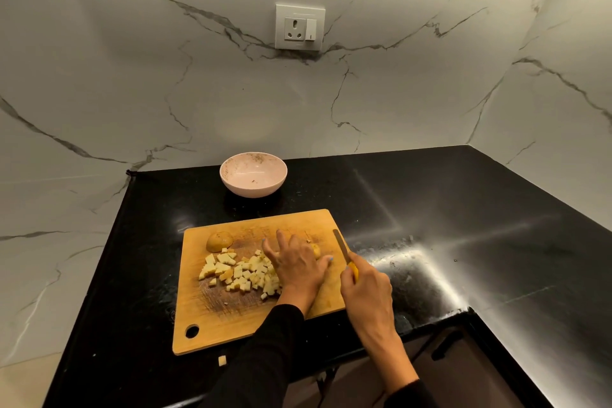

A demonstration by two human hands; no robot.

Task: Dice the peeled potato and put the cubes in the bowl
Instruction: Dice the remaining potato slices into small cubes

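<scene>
Yellow shows between your fingers: your right hand (366, 291) is curled tight round the handle of the knife (344, 253), and the blade points away from you over the right edge of the cutting board (231, 318). Your left hand (298, 267) lies on the board just left of the blade, fingers straight and spread, palm down; it covers the near edge of the cube pile. A rounded bit of potato (316, 250) peeks out from under its far side, though you cannot tell whether the fingers press on it. The potato cubes (236, 272) sit heaped in the middle of the board, spreading left from your left hand. A larger potato chunk (219, 241), cut face down, rests near the board's far left corner. 1 loose cube (222, 360) has landed on the black counter (463, 225) just off the board's near edge. The pink bowl (253, 174) stands beyond the board, near the marble wall (132, 76), with no cubes in it. A socket (299, 26) sits on the wall above the bowl.
</scene>
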